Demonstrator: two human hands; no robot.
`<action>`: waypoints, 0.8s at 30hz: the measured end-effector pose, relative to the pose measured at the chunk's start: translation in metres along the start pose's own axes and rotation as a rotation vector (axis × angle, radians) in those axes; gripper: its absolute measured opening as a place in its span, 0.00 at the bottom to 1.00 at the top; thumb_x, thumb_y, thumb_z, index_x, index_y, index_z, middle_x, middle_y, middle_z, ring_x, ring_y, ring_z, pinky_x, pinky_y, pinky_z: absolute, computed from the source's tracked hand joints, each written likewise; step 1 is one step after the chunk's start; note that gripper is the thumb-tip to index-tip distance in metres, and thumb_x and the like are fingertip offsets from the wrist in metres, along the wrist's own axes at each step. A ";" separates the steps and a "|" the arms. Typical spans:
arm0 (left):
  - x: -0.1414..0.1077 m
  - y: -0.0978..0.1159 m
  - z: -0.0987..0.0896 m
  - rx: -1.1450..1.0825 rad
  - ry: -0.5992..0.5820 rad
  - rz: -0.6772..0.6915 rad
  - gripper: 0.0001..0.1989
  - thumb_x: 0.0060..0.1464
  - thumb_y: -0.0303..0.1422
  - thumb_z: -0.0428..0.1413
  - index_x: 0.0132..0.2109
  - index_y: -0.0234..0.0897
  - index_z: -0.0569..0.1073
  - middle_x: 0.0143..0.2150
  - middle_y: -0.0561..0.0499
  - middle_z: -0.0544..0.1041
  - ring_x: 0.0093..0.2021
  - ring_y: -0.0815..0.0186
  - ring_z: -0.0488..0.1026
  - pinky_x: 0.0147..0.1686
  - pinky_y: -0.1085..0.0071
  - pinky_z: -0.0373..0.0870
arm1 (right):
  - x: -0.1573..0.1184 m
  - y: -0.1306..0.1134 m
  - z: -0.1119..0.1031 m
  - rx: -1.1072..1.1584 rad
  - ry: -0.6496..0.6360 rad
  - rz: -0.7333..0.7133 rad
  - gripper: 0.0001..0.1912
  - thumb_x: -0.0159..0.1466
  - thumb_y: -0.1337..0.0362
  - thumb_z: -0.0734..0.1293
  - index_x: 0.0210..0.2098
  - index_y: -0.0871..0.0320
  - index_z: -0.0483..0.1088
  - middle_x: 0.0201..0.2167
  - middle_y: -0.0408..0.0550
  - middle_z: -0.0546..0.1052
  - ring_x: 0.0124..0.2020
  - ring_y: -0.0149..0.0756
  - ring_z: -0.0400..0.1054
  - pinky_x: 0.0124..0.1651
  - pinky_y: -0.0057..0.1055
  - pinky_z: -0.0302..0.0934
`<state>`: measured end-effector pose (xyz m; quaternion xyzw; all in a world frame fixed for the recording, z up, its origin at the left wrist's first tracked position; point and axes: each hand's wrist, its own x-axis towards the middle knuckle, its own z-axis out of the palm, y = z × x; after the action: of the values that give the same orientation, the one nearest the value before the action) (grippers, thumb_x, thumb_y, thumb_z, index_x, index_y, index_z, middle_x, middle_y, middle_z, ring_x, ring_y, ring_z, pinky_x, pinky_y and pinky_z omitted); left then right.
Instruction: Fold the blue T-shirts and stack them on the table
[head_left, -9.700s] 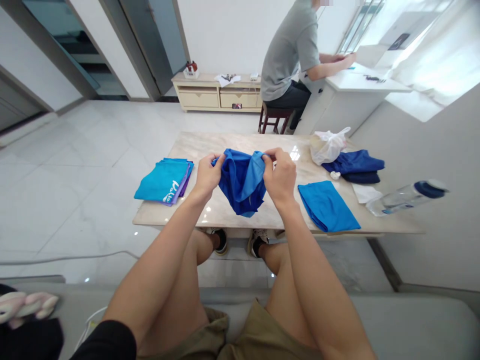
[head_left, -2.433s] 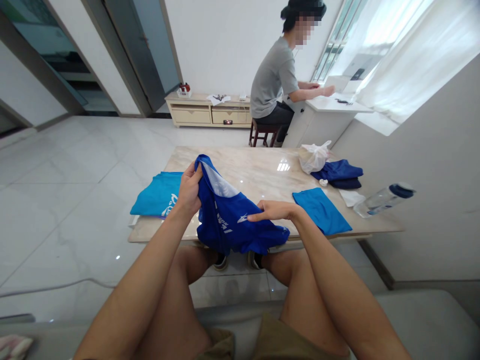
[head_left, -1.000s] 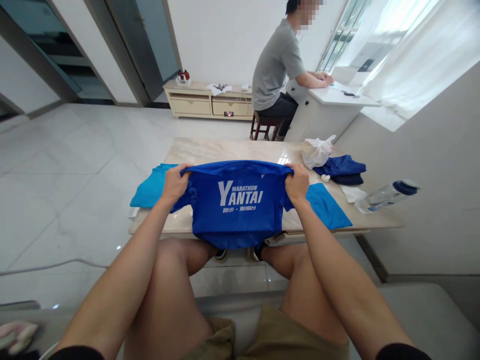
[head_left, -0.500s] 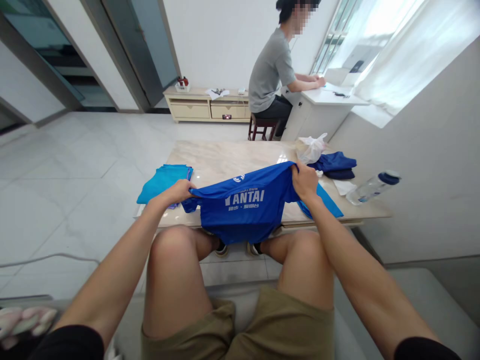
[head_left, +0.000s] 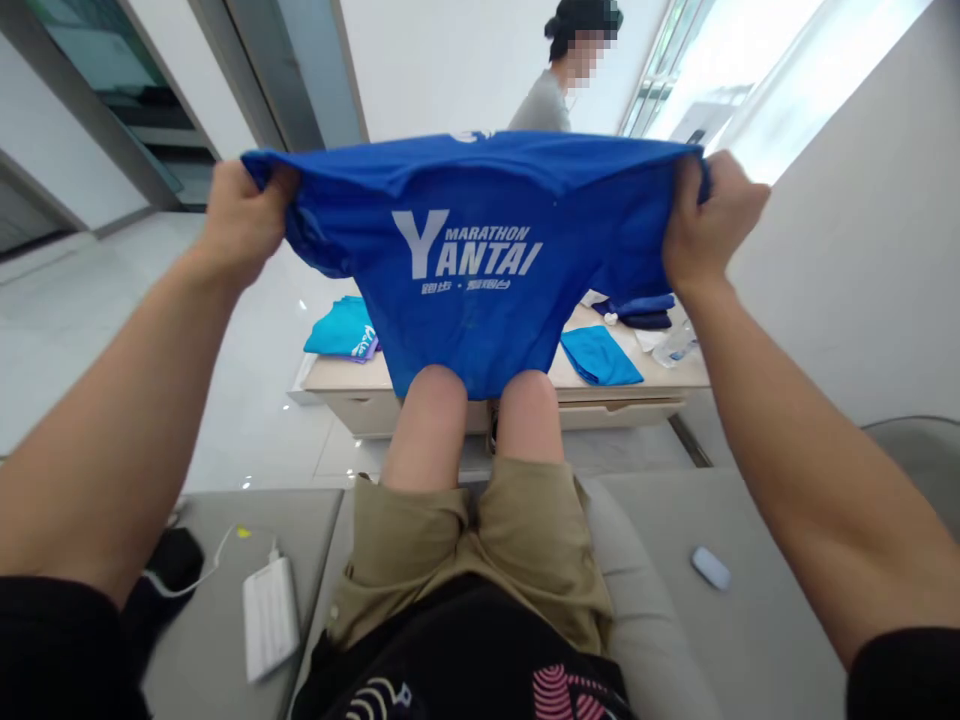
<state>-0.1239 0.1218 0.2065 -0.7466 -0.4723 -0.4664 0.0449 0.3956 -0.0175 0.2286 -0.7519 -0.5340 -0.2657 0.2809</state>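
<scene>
A royal-blue running T-shirt (head_left: pixel 472 270) printed with white "YANTAI MARATHON" lettering hangs spread out in the air, its lower part resting against my knees. My left hand (head_left: pixel 240 220) grips its top corner on the left, and my right hand (head_left: pixel 709 220) grips the opposite corner. The shirt's top edge runs taut between them. It hides the middle of the table. Both arms are raised and apart.
Beyond the shirt, the table (head_left: pixel 352 375) holds a folded teal cloth stack (head_left: pixel 345 330), a folded blue shirt (head_left: pixel 596 355), a navy garment (head_left: pixel 645 312) and a water bottle (head_left: pixel 675 345). A person (head_left: pixel 544 105) stands behind. A power bank (head_left: pixel 270 618) lies on the sofa (head_left: pixel 750 530).
Both hands have lifted the shirt from table height to high in the air and pulled it wider. The view has tipped, showing my lap and the sofa, and the other person now appears higher.
</scene>
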 end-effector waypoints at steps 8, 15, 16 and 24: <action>-0.013 0.024 -0.051 0.366 -0.027 0.018 0.35 0.70 0.46 0.40 0.42 0.13 0.76 0.39 0.50 0.77 0.53 0.63 0.79 0.58 0.63 0.66 | -0.015 0.007 -0.014 -0.043 -0.062 -0.018 0.37 0.85 0.48 0.47 0.61 0.76 0.72 0.51 0.69 0.79 0.48 0.40 0.68 0.46 0.42 0.43; -0.041 0.014 -0.036 0.441 -0.115 -0.114 0.24 0.71 0.43 0.48 0.45 0.22 0.76 0.45 0.44 0.82 0.55 0.59 0.80 0.64 0.57 0.65 | -0.033 0.021 -0.005 -0.035 -0.100 0.004 0.29 0.86 0.52 0.52 0.59 0.72 0.73 0.46 0.67 0.80 0.47 0.43 0.69 0.45 0.40 0.44; -0.046 0.014 -0.033 0.446 -0.114 -0.120 0.22 0.71 0.40 0.48 0.49 0.22 0.76 0.47 0.43 0.83 0.55 0.59 0.80 0.64 0.56 0.66 | -0.036 0.023 0.001 -0.037 -0.115 -0.001 0.27 0.86 0.54 0.53 0.59 0.71 0.73 0.46 0.67 0.80 0.47 0.44 0.69 0.45 0.40 0.44; -0.098 0.017 -0.027 0.520 -0.003 -0.184 0.23 0.70 0.39 0.45 0.55 0.34 0.80 0.35 0.46 0.79 0.39 0.60 0.77 0.47 0.66 0.68 | -0.070 0.051 0.047 0.002 0.037 0.047 0.24 0.81 0.58 0.51 0.58 0.62 0.75 0.36 0.59 0.80 0.36 0.46 0.71 0.40 0.38 0.49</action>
<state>-0.1402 0.0339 0.1558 -0.6646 -0.6422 -0.3303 0.1919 0.4284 -0.0435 0.1395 -0.7589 -0.5113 -0.2721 0.2977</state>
